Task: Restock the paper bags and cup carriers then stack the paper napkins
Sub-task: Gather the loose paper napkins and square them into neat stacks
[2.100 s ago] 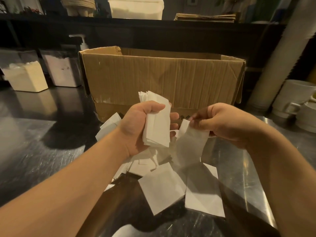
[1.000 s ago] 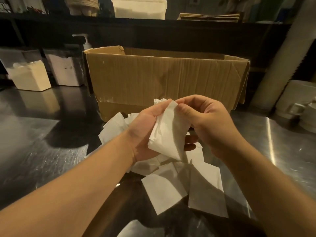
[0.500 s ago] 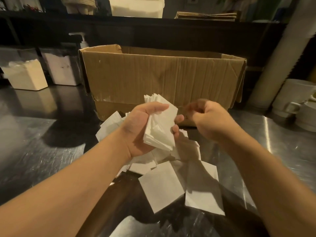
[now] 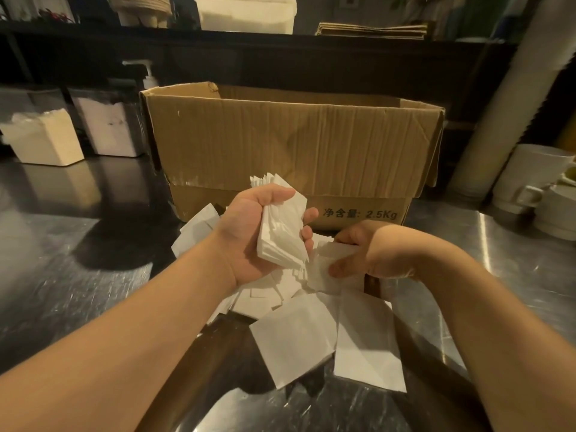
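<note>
My left hand (image 4: 249, 232) grips a stack of white paper napkins (image 4: 282, 232), held upright above the counter. Just to its right and lower, my right hand (image 4: 371, 254) pinches a single loose napkin (image 4: 327, 266) at the top of the pile. Several more loose napkins (image 4: 296, 335) lie scattered on the steel counter (image 4: 78, 291) beneath both hands. An open brown cardboard box (image 4: 296, 145) stands right behind the pile.
Two filled napkin holders (image 4: 43, 138) (image 4: 107, 126) stand at the back left beside a pump bottle (image 4: 148, 76). White mugs (image 4: 536, 179) sit at the right, next to a tall cup stack (image 4: 511, 98). Flat brown paper bags (image 4: 371, 28) lie on the rear shelf.
My right hand has dropped from beside the held stack down to the pile and taken a loose napkin. The left hand keeps its stack, almost unmoved.
</note>
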Motion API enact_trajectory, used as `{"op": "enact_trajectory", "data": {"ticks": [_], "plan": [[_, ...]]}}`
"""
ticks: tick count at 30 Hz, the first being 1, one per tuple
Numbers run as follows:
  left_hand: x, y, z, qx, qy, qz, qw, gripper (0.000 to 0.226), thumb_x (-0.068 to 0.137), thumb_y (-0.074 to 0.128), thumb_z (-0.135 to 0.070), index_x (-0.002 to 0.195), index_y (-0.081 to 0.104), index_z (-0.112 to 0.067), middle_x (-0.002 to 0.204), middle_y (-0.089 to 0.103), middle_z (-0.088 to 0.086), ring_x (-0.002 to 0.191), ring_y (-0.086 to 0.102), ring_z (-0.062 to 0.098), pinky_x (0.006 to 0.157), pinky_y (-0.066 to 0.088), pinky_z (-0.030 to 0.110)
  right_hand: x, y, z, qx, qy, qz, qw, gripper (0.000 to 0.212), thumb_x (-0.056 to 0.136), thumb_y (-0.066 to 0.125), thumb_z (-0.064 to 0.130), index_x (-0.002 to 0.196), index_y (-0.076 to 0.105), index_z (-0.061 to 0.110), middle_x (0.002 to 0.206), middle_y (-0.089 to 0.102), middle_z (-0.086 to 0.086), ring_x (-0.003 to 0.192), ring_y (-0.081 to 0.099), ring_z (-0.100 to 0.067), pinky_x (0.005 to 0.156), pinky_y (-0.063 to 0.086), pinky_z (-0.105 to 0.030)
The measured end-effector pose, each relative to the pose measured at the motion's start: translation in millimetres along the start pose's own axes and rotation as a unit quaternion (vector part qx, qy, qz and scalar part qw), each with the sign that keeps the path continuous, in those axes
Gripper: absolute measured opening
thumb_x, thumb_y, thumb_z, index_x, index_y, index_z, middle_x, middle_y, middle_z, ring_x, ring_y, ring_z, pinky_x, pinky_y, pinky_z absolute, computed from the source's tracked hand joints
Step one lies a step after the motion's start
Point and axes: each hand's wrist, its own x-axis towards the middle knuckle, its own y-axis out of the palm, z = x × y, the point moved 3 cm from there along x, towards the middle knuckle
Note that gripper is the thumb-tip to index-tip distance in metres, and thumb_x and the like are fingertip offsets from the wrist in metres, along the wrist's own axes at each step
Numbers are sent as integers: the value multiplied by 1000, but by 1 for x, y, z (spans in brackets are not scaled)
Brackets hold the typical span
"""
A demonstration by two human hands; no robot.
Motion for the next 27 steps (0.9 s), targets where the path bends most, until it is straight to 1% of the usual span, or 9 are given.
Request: {"op": "enact_trajectory", "data": {"ticks": [2, 5, 7, 9, 12, 18, 21, 24, 27], "plan": [[0, 1, 1, 1, 0, -2, 1000, 58, 81, 64, -23, 135, 49, -11, 105, 63, 15, 70, 59, 25, 76, 50, 40, 1, -2, -1, 21, -5, -28, 999, 19, 92, 71, 38, 111, 71, 33, 112, 67, 9, 101, 62, -15, 96, 53, -35], [0, 0, 0, -2, 1, -5, 1000, 58, 79, 65, -22, 134, 50, -11, 106, 64, 16, 70, 59, 25, 77, 50, 40, -2, -4, -1, 89, -16, -49, 995, 30, 92, 74, 35, 121, 71, 35, 123, 65, 11, 111, 61, -17, 99, 48, -32], [0, 0, 0, -5, 1, -7, 1000, 61, 78, 66, -22, 136, 49, -11, 107, 63, 16, 70, 59, 26, 76, 51, 40, -4, -6, 1, 113, -26, -47, 992, 29, 91, 75, 34, 119, 70, 35, 121, 67, 10, 108, 62, -16, 97, 51, -32], [-1, 1, 0, -5, 2, -6, 1000, 62, 79, 65, -22, 137, 49, -10, 107, 63, 16, 70, 59, 25, 73, 52, 40, -4, -7, 1, 109, -29, -45, 993, 39, 86, 81, 32, 121, 64, 33, 116, 66, 9, 103, 63, -15, 90, 56, -31], [-1, 2, 0, -4, 5, -8, 1000, 63, 79, 64, -22, 138, 48, -11, 106, 63, 16, 70, 59, 25, 73, 52, 40, -3, -6, 1, 51, -18, -56, 997, 57, 79, 87, 31, 125, 54, 34, 114, 62, 8, 101, 62, -16, 91, 58, -36], [-1, 1, 1, 4, 4, -17, 1000, 65, 78, 66, -23, 139, 49, -14, 107, 64, 16, 70, 60, 25, 77, 51, 40, 3, 1, 3, -28, -29, -60, 997, 10, 93, 73, 34, 100, 67, 38, 106, 64, 12, 97, 62, -14, 74, 51, -21], [-1, 0, 0, 6, 4, -18, 1000, 68, 77, 67, -23, 141, 48, -15, 107, 65, 16, 71, 61, 25, 77, 52, 40, 4, 3, 5, -35, -37, -62, 997, 14, 97, 69, 27, 95, 65, 40, 101, 63, 14, 96, 61, -13, 71, 48, -17], [-1, -1, 0, 2, 7, -16, 1000, 67, 77, 67, -22, 141, 48, -13, 106, 64, 16, 70, 60, 25, 76, 52, 40, 4, 0, 6, -39, -34, -77, 996, 15, 96, 68, 24, 97, 66, 38, 109, 64, 9, 97, 61, -16, 75, 52, -20], [-2, 1, 0, -11, 7, -8, 1000, 61, 78, 66, -21, 136, 49, -11, 108, 62, 16, 70, 58, 26, 78, 49, 41, -2, -11, 6, 58, -71, -154, 984, 11, 95, 65, 20, 90, 67, 31, 99, 66, 7, 92, 62, -15, 65, 45, -21]]}}
